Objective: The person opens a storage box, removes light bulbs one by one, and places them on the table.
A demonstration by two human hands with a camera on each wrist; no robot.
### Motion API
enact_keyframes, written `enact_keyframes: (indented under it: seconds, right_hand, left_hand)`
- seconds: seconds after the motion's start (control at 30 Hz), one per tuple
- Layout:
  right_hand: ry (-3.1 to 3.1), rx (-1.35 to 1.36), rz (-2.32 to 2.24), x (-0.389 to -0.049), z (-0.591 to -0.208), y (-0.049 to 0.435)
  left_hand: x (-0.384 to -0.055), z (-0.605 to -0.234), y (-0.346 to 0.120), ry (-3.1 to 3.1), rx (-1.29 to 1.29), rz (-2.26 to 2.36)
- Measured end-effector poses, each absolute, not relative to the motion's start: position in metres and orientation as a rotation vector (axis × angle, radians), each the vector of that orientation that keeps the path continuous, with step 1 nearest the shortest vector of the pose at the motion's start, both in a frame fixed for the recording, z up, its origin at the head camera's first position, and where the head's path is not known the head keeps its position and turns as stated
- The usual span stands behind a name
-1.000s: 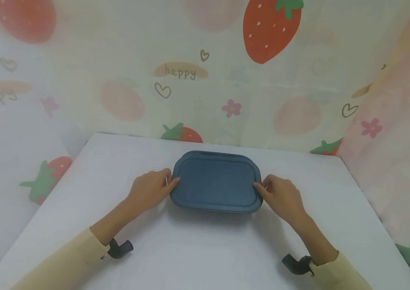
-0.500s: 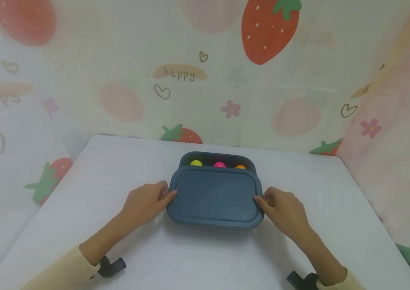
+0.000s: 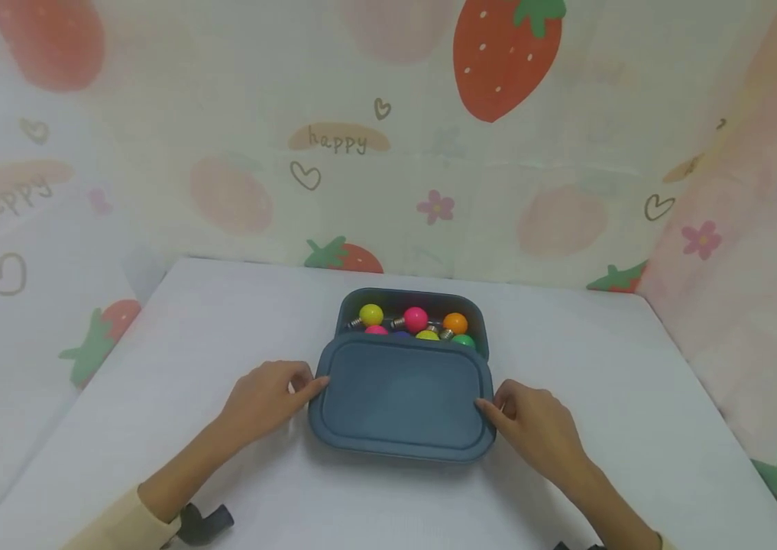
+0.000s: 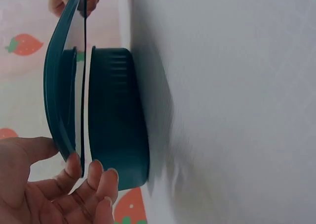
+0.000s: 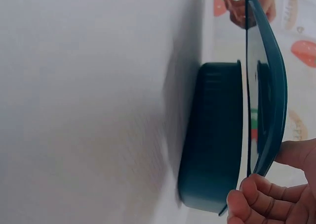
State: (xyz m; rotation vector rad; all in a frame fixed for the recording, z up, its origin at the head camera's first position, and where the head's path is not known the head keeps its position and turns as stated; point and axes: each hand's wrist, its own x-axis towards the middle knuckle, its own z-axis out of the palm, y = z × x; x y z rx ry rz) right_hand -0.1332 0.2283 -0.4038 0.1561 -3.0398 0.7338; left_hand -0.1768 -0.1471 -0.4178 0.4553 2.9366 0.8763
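A dark blue-teal lid [image 3: 402,397] with rounded corners is held between both hands, one at each short end. My left hand [image 3: 267,401] pinches its left edge, thumb on top and fingers below. My right hand [image 3: 539,428] pinches the right edge the same way. Behind and below the lid stands a matching box [image 3: 480,325] on the table. Small round coloured light bulbs, among them a pink bulb [image 3: 416,319], a yellow bulb [image 3: 371,314] and an orange bulb [image 3: 455,323], lie in it. The lid hides the front of the box. Both wrist views show a gap between lid [image 4: 54,95] and box [image 4: 116,120].
A white tabletop [image 3: 189,328] surrounds the box. Close behind it rises a backdrop [image 3: 498,168] printed with strawberries, hearts and flowers, and the same print runs along both sides.
Both hands have drawn the lid off the box and toward the front. The box's back half and the bulbs inside have come into view.
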Motion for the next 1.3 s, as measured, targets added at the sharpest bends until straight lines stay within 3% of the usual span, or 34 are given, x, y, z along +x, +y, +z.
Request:
enact_keyframes:
  seconds: [0.73, 1.3]
  right_hand:
    - [-3.198, 0.064, 0.642, -0.108, -0.415, 0.216]
    - [-3.269, 0.192, 0.643, -0.112, -0.432, 0.215]
  left_hand:
    - [-0.182, -0.436, -0.177, 2.383, 0.655, 1.032]
    - [-0.183, -0.447, -0.177, 2.287, 0.645, 0.987]
